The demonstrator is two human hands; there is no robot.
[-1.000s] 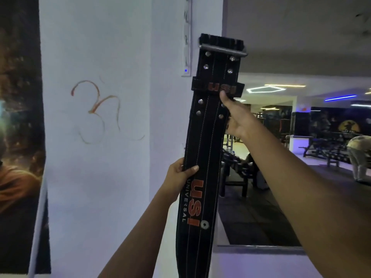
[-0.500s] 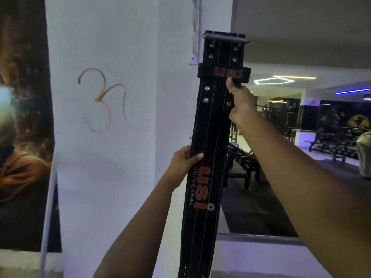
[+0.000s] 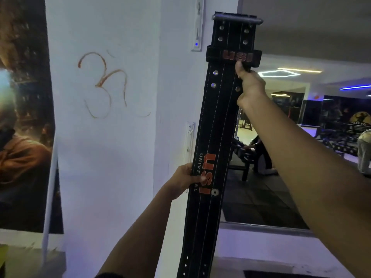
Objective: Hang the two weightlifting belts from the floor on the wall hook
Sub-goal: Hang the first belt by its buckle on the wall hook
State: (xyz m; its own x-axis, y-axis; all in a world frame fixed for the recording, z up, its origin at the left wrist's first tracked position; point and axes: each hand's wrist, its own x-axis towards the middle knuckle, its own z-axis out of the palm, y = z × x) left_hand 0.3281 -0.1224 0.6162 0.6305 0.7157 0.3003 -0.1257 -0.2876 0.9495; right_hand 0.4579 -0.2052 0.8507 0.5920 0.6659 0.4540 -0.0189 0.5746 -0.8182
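Both arms reach up and forward, bare from the forearm on. The left arm enters from about 6 o'clock and rises toward 1 o'clock, its wrist nearly straight. The left hand [image 3: 185, 180] is curled closed on the left edge of the weightlifting belt [image 3: 217, 125], thumb lying across the front face and fingers wrapped behind, out of sight. The right arm enters from about 4 o'clock and stretches toward 11 o'clock, much higher. The right hand [image 3: 250, 86] is closed on the belt's right edge, thumb pointing up at 12 o'clock.
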